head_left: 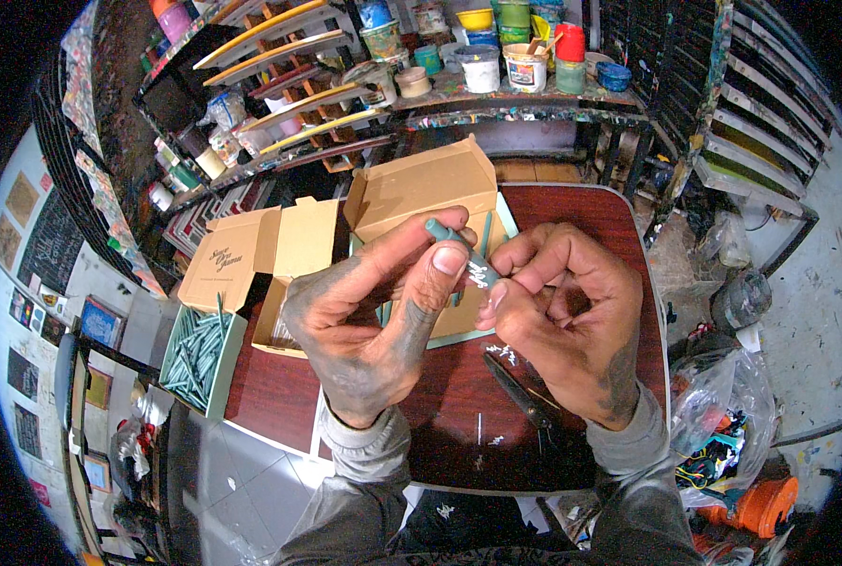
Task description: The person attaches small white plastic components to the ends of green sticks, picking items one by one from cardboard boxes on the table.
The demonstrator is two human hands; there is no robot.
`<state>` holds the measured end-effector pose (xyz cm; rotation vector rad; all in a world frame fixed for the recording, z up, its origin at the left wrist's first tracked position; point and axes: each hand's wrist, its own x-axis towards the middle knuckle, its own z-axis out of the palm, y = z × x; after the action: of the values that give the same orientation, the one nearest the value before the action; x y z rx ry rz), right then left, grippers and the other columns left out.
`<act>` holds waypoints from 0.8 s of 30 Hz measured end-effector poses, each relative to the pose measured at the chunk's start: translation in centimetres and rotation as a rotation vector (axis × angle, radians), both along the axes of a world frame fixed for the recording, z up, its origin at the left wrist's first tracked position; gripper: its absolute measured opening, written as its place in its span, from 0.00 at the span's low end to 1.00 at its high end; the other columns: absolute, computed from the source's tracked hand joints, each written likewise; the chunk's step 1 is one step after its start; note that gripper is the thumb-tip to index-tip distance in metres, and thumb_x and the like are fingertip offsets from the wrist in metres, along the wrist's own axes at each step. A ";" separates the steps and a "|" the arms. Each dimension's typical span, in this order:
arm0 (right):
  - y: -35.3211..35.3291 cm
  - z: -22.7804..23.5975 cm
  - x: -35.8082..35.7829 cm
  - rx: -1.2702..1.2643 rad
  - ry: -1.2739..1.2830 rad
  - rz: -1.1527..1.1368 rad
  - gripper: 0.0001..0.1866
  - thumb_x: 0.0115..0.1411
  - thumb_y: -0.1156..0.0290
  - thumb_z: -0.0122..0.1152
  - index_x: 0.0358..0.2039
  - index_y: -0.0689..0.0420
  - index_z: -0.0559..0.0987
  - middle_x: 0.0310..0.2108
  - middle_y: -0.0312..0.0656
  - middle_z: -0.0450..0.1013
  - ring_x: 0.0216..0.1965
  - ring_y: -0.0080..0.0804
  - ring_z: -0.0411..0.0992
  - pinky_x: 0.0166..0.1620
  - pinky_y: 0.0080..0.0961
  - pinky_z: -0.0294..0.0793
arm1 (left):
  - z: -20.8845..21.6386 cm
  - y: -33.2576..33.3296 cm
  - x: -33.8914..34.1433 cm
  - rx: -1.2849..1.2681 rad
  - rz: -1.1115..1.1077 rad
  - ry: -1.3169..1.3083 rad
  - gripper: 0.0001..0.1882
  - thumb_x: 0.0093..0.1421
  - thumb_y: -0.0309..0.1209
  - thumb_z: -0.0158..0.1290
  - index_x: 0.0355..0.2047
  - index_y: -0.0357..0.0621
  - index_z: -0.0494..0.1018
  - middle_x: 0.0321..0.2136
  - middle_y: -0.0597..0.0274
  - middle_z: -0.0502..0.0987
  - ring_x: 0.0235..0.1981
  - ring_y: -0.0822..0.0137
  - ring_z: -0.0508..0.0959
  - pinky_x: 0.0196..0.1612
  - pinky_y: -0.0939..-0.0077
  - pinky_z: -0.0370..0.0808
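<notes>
My left hand pinches a teal, pen-like tube between thumb and fingers, held slanted above the table. A small white zigzag piece shows by the tube's lower end, between my two hands. Close beside it, my right hand has thumb and fingertips pressed together; what they pinch is too small to make out. Below my hands lie similar white bits and a black-handled tool, its kind unclear. Behind them stands an open cardboard box with a few teal sticks in it, partly hidden by my hands.
At the left, a light-green box is full of teal pen-like sticks, beside an open brown carton. All this sits on a dark red table. Paint tubs crowd the back shelf; a plastic bag lies right.
</notes>
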<state>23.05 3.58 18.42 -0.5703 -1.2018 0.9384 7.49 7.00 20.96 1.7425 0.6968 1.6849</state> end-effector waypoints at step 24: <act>-1.0 0.7 0.3 0.127 -0.050 -0.125 0.08 0.59 0.85 0.64 0.33 0.64 0.72 0.39 0.46 0.74 0.42 0.29 0.76 0.48 0.27 0.77 | -0.2 0.9 -0.2 0.212 -0.214 0.018 0.26 0.54 0.24 0.68 0.53 0.31 0.75 0.40 0.43 0.83 0.42 0.59 0.84 0.49 0.69 0.80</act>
<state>23.38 2.56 19.16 -0.5630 -1.2466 0.7403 7.32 7.93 20.81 1.9051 0.3334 1.6434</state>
